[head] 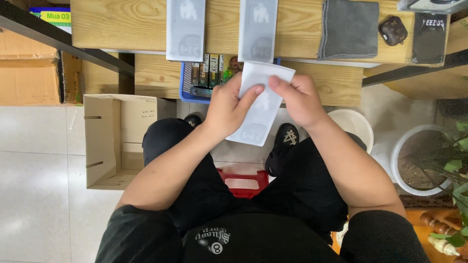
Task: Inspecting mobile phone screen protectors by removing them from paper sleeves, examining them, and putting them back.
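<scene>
Below the wooden surface's (146, 24) near edge, our left hand (230, 108) and right hand (298, 100) both pinch a white pouch (258, 104) by its upper end, fingers closed.

Three white pouches (258, 104), one grey cloth (348, 29), one cardboard box (114, 139).

A single view — from the person's head, looking almost straight down. It sits close over the forearms and lap, with the left hand (229, 109) and right hand (298, 100) near the frame's middle. The wooden table (122, 22) crosses the top edge, the tiled floor (39, 185) lies far below — no second view.
</scene>
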